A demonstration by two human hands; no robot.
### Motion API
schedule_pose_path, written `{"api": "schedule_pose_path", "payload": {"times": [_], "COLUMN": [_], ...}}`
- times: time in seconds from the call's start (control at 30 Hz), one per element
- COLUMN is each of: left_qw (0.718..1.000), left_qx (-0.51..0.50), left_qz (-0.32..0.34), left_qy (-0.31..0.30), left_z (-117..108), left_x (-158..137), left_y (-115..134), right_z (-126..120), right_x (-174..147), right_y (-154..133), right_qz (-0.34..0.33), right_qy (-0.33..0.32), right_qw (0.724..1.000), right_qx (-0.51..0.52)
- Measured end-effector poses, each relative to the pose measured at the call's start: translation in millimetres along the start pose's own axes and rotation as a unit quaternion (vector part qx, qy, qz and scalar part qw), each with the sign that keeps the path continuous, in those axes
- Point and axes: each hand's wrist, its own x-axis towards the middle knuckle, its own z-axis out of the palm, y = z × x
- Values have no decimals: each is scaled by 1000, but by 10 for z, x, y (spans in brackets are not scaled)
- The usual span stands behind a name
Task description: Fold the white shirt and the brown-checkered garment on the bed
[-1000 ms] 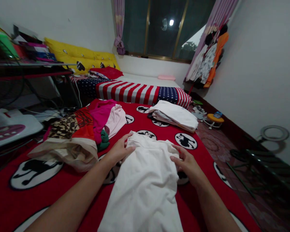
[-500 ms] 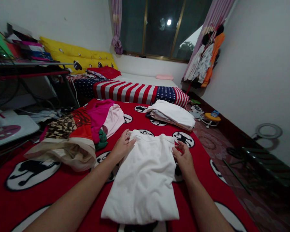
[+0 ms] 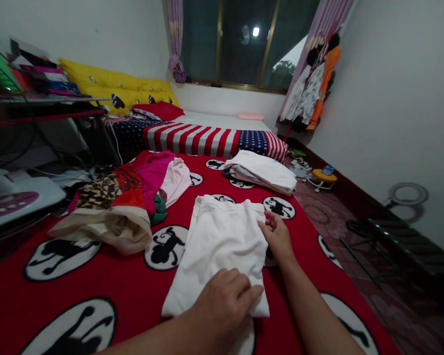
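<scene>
Grip of my right hand [image 3: 277, 235] is loosely curled at the upper right corner of the white garment [image 3: 225, 229]; whether it pinches the cloth, I cannot tell. My left hand [image 3: 225, 301] has bent fingers over the lower part, its hold also unclear. The garment lies on the red blanket [image 3: 133, 281]. I think light pressing, smoothing wrinkles outward, with the corner steady, works best.

Left hand [image 3: 224, 303] low, knuckles up, fingers [image 3: 240, 284] bent; right hand [image 3: 280, 239] farther forward, fingers loosely curled inward.
</scene>
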Motion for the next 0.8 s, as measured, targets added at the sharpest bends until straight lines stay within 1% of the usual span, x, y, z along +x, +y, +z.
{"api": "schedule_pose_path", "payload": {"times": [0.1, 0.17, 0.23, 0.33, 0.4, 0.43, 0.47, 0.5, 0.57, 0.6, 0.63, 0.67, 0.7, 0.73, 0.8], "left_qw": [997, 994, 992, 992, 994, 995, 994, 993, 981, 968, 951, 933, 916, 902, 888], "left_qx": [69, 81, 82, 68, 11, -27, -63, -90, -100, -96, -93, -95, -98, -102, -109], "left_qz": [39, 70, 84, 86, 90, 79, 54, 11, -127, -205, -279, -339, -386, -418, -447], "left_qy": [20, 39, 54, 64, 59, 60, 66, 76, 106, 108, 97, 77, 54, 35, 14], "left_z": [184, 270, 316, 265, 126, 31, -72, -176, -355, -421, -470, -503, -523, -533, -535], "left_x": [-9, -54, -105, -164, -208, -242, -285, -341, -480, -556, -632, -704, -767, -821, -896], "left_y": [-51, -65, -51, -31, -60, -95, -144, -206, -349, -420, -483, -534, -572, -594, -602], "right_z": [-18, -27, -23, -10, -23, -39, -61, -83, -112, -107, -83, -36, 35, 129, 373], "right_x": [17, 47, 77, 104, 107, 104, 99, 88, 50, 22, -12, -49, -84, -114, -136], "right_y": [5, 27, 52, 87, 110, 115, 112, 95, 5, -70, -162, -267, -376, -483, -654], "right_qz": [-25, -40, -47, -47, -47, -53, -67, -88, -134, -152, -165, -175, -186, -197, -220], "right_qy": [20, 46, 63, 59, 49, 51, 62, 81, 131, 146, 147, 129, 93, 43, -73], "right_qw": [999, 997, 995, 992, 991, 989, 987, 982, 971, 967, 967, 970, 973, 975, 968], "right_qx": [-31, -48, -66, -100, -117, -126, -135, -144, -148, -139, -125, -110, -97, -90, -99]}}
